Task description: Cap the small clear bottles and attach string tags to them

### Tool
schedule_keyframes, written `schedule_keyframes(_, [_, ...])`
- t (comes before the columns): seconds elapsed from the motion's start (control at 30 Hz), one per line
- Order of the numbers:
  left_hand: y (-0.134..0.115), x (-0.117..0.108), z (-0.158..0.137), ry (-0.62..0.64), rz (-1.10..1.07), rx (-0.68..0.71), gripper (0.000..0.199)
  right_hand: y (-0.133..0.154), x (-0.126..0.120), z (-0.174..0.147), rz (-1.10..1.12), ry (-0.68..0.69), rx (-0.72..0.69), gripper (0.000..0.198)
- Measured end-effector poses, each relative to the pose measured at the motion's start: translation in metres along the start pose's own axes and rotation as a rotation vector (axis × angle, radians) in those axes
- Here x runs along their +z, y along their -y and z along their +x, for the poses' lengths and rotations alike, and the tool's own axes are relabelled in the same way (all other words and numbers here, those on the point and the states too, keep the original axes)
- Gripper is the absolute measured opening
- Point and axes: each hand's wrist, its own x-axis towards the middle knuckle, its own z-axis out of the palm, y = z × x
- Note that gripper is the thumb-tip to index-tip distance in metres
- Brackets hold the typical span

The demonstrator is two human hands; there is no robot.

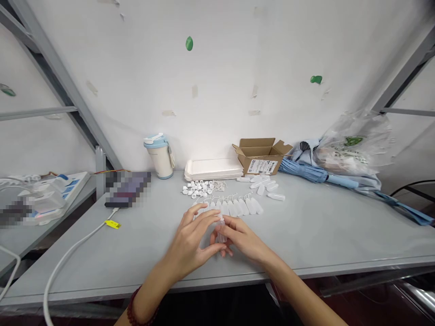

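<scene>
A small translucent plastic bottle point(222, 232) stands upright between my hands near the front of the table, its white top point(221, 218) uppermost. My right hand point(243, 235) grips its side with thumb and fingers. My left hand point(192, 240) reaches around it, with fingertips at the top and the thumb low by the base. Just beyond my hands lies a row of similar bottles point(243, 207) with thin white cords at their necks. Behind that row are a pile of small white caps point(199, 188) and a little heap of white cords point(218, 185).
Loose bottles point(261, 183) lie before an open cardboard box point(261, 158). Stacked white trays point(214, 169) and a cream tumbler point(160, 156) line the wall. Right is a folded blue umbrella point(306, 171) beside a plastic bag point(353, 145); left, a blurred-out device point(128, 190) with a white cable point(79, 242).
</scene>
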Motion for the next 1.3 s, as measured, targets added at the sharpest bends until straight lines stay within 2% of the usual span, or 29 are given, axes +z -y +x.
schedule_keyframes(0.2, [-0.002, -0.004, 0.001, 0.064, -0.01, -0.015, 0.041, -0.001, 0.002, 0.001, 0.017, 0.04, -0.046, 0.024])
schedule_keyframes(0.37, [-0.003, -0.017, 0.003, 0.124, 0.025, -0.046, 0.043, -0.005, 0.001, 0.001, -0.114, 0.025, -0.078, 0.032])
schedule_keyframes(0.6, [-0.001, -0.038, 0.001, 0.312, 0.038, -0.115, 0.045, -0.012, 0.004, 0.002, -0.43, -0.146, -0.139, 0.024])
schedule_keyframes(0.8, [-0.008, -0.046, 0.002, 0.566, -0.034, -0.249, 0.039, -0.013, 0.01, 0.0, -0.718, -0.179, -0.152, 0.012])
schedule_keyframes(0.9, [-0.011, -0.046, 0.003, 0.647, -0.054, -0.308, 0.037, -0.015, 0.011, -0.001, -0.788, -0.179, -0.152, 0.007])
schedule_keyframes(1.07, [-0.012, -0.043, 0.004, 0.676, -0.041, -0.335, 0.034, -0.018, 0.012, -0.002, -0.846, -0.185, -0.17, 0.006])
schedule_keyframes(1.3, [-0.004, -0.04, 0.004, 0.625, 0.014, -0.342, 0.036, -0.026, 0.013, 0.001, -0.919, -0.208, -0.195, 0.009])
